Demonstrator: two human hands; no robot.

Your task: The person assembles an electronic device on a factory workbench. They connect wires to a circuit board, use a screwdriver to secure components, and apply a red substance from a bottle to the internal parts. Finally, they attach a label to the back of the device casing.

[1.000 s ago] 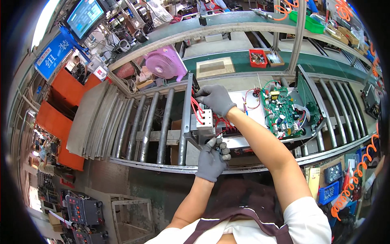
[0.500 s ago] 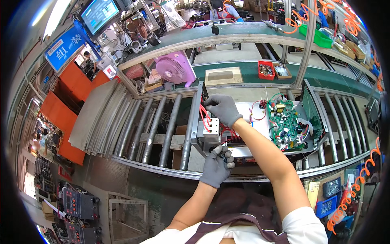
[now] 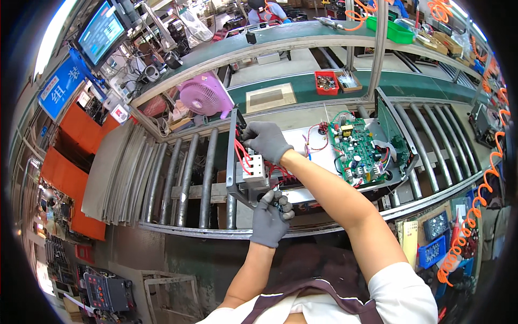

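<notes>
A metal equipment chassis (image 3: 295, 138) sits in front of me, with a green circuit board (image 3: 357, 154) in its right part. At its left end panel stands a white breaker block (image 3: 252, 171) with red wires (image 3: 241, 152) running up from it. My right hand (image 3: 267, 142), in a grey glove, reaches in behind the breaker, its fingers closed beside the panel and the red wires; their tips are hidden. My left hand (image 3: 270, 220), also gloved, is curled at the chassis's front left corner, closed around small dark pieces that I cannot name.
The chassis rests on a roller conveyor (image 3: 186, 178). Flat grey sheets (image 3: 110, 173) are stacked at the left. Beyond stand a pink fan (image 3: 205, 94) and a red parts bin (image 3: 326, 82). Blue trays (image 3: 433, 252) and an orange coiled hose (image 3: 475, 208) are at the right.
The whole view has shifted and tilted, so the chassis appears farther left. Both hands stay at the same places on the chassis, with little visible finger movement.
</notes>
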